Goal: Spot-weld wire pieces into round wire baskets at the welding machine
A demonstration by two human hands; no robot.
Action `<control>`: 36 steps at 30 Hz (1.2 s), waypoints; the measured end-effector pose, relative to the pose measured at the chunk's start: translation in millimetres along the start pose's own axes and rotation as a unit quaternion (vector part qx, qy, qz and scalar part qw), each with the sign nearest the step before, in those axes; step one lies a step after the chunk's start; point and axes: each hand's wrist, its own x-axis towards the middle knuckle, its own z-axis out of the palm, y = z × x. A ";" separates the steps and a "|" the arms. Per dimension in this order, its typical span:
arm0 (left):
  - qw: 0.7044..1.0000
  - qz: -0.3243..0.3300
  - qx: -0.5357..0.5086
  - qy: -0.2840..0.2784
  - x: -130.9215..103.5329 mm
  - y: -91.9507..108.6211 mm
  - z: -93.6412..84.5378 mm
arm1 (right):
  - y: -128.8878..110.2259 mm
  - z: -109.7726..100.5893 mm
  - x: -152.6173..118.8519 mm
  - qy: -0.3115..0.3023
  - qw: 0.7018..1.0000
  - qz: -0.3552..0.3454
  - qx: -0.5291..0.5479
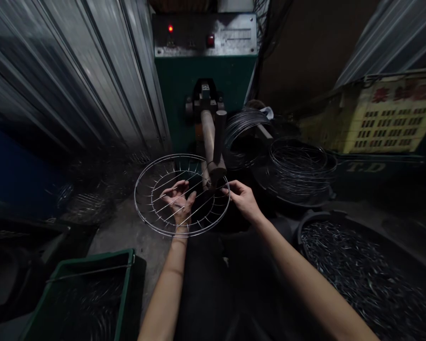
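A round wire rack (pixel 147 196) with parallel rods and rings is held level in front of a green machine (pixel 177 76). Its right edge lies at the lower end of the machine's metal arm (pixel 208 132). Beneath the rack, my left hand (pixel 179 199) is palm up with its fingers spread, seen through the rods; whether it touches them I cannot tell. At the rack's right rim, beside the arm's tip, my right hand (pixel 240 196) has thumb and fingertips pinched together; what lies between them is too small to make out.
A green crate (pixel 129 284) stands at lower left, a black tub (pixel 300 232) of small metal pieces at lower right. Wire rings (pixel 298 163) and a wire coil (pixel 248 125) lie right of the machine, near a yellow crate (pixel 394 121). Corrugated metal (pixel 102 61) rises at left.
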 end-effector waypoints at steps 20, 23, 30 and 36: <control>0.998 0.042 0.038 0.033 6.1 -13.1 3.9 | 0.4 0.6 0.4 0.010 1.000 -0.002 -0.006; 0.998 0.044 0.033 0.023 7.7 -16.6 1.6 | 4.7 1.0 2.1 0.006 1.000 -0.007 -0.003; 0.998 0.049 0.031 0.024 6.4 -12.1 3.6 | 0.9 3.3 0.4 0.002 1.000 0.011 0.013; 0.997 0.047 0.040 0.043 1.4 -10.3 7.1 | -0.9 -1.1 -12.6 -0.018 1.000 0.013 -0.015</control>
